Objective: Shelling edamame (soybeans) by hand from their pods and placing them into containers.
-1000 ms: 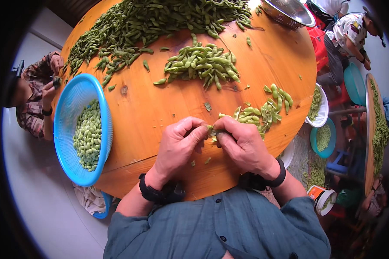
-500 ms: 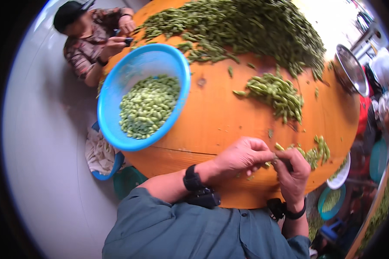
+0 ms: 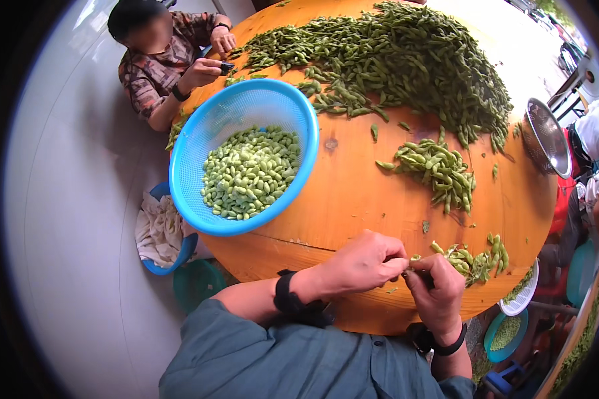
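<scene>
My left hand (image 3: 359, 264) and my right hand (image 3: 439, 289) meet over the near edge of the wooden table, fingertips pinched together on a green soybean pod (image 3: 415, 258). Fingers cover most of that pod. Beside my right hand lie some pods and opened shells (image 3: 472, 264). Farther off sits a small heap of whole green pods (image 3: 436, 166). To the left, a blue plastic colander (image 3: 309, 143) holds many shelled green beans (image 3: 253, 174); it stands tilted toward me.
A large mound of pods (image 3: 406, 60) covers the far side of the round orange table (image 3: 353, 193). A metal colander (image 3: 546, 136) stands at the right edge. Across at far left, a person (image 3: 156, 66) works with pods. Tubs and a cloth-filled blue basin (image 3: 163, 229) sit below.
The whole view has shifted, so the table things appear lower and mostly farther right. My hands stay pinched together at the table's near edge.
</scene>
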A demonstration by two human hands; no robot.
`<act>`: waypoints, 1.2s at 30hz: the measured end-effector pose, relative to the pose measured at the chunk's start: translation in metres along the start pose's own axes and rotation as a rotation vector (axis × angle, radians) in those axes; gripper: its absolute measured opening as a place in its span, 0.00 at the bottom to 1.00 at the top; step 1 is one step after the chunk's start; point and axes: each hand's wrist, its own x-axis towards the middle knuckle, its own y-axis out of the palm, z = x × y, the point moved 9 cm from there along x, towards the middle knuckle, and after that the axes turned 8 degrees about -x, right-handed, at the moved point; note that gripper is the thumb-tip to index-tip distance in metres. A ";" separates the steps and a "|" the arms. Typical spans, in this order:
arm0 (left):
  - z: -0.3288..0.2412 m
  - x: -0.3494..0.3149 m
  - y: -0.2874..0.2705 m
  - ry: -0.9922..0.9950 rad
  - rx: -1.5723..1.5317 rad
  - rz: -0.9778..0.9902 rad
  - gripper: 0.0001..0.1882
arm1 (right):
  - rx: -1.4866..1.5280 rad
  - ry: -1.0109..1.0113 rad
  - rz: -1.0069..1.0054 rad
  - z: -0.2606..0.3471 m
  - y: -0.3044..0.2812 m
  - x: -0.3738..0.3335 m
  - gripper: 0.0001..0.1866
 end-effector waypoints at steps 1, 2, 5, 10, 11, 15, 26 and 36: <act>-0.013 -0.007 -0.008 0.089 0.140 -0.057 0.09 | 0.019 0.019 0.014 0.002 -0.001 0.002 0.09; -0.031 -0.017 -0.020 0.254 0.272 -0.164 0.08 | 0.029 0.043 0.022 0.001 -0.003 0.003 0.09; -0.085 -0.066 -0.072 0.404 0.569 -0.576 0.04 | -0.086 0.026 -0.031 -0.012 -0.014 0.006 0.09; -0.087 -0.126 -0.160 0.282 0.875 -1.065 0.07 | -0.305 0.048 -0.013 -0.032 -0.029 -0.001 0.07; -0.090 -0.124 -0.151 0.333 0.955 -1.089 0.09 | -0.309 0.073 0.022 -0.035 -0.028 -0.002 0.09; -0.094 -0.076 -0.088 0.541 0.798 -0.755 0.13 | -0.285 0.154 0.013 -0.041 -0.044 -0.002 0.15; -0.014 0.050 0.079 0.555 0.809 0.018 0.45 | 0.063 0.359 -0.228 -0.073 -0.073 -0.024 0.09; -0.063 0.073 0.067 0.745 0.682 0.016 0.16 | 0.612 0.505 -0.463 -0.094 -0.061 -0.032 0.11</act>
